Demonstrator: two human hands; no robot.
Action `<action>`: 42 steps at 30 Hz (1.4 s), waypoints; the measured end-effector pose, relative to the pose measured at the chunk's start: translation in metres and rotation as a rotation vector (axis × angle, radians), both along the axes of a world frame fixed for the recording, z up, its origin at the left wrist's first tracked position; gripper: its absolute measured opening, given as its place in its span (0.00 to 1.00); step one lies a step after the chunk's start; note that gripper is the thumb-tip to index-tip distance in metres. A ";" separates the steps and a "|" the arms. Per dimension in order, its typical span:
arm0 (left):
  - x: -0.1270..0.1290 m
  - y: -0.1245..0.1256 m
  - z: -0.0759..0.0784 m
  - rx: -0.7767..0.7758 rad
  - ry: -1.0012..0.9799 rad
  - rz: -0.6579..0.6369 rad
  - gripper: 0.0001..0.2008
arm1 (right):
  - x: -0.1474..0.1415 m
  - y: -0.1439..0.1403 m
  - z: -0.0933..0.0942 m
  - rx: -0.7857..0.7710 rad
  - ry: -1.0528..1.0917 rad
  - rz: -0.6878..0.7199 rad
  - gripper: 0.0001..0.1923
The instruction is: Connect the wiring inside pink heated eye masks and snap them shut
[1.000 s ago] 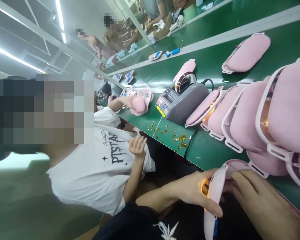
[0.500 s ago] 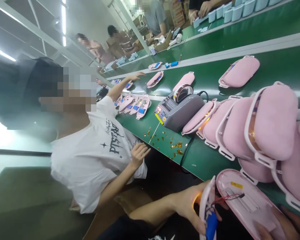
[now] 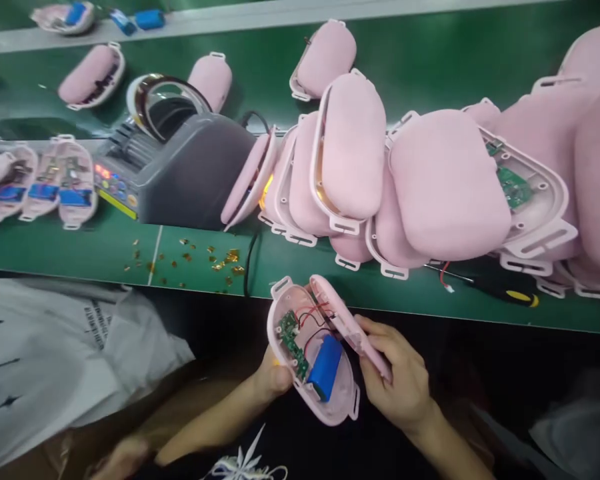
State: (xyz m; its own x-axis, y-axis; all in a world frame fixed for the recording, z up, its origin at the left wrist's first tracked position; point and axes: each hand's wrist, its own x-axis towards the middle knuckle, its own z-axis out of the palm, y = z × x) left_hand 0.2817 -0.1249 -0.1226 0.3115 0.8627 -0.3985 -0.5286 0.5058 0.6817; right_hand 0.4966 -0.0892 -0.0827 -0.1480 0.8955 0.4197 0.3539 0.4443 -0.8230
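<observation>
An opened pink device sits in my hands below the table's front edge. My left hand (image 3: 273, 379) cups the lower shell (image 3: 343, 403), which shows a green circuit board (image 3: 293, 340), red and black wires and a blue battery (image 3: 325, 367). My right hand (image 3: 397, 377) grips the other shell half (image 3: 347, 320), tilted up on edge beside the first. Both halves stay joined by the wires.
A pile of closed pink shells (image 3: 445, 180) crowds the green table (image 3: 105, 250). A grey tape dispenser (image 3: 190, 170) stands at left, gold tape scraps (image 3: 220, 257) in front. A black-and-yellow screwdriver (image 3: 500, 290) lies at right. A neighbour's white shirt (image 3: 45, 353) is at lower left.
My view has swung from the neighbour down to my hands. The two shell halves, spread apart before, are now held close together and centred, with the open inside facing me.
</observation>
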 end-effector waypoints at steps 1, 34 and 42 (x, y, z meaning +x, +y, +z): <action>0.003 -0.001 0.000 0.014 0.001 0.034 0.60 | -0.001 -0.003 -0.003 0.026 0.002 0.010 0.18; 0.025 0.017 0.030 0.087 0.045 0.036 0.42 | 0.012 -0.011 -0.018 -0.043 0.051 0.114 0.31; 0.019 0.028 0.032 0.150 0.193 -0.012 0.40 | 0.041 -0.002 -0.011 -0.269 0.002 0.538 0.35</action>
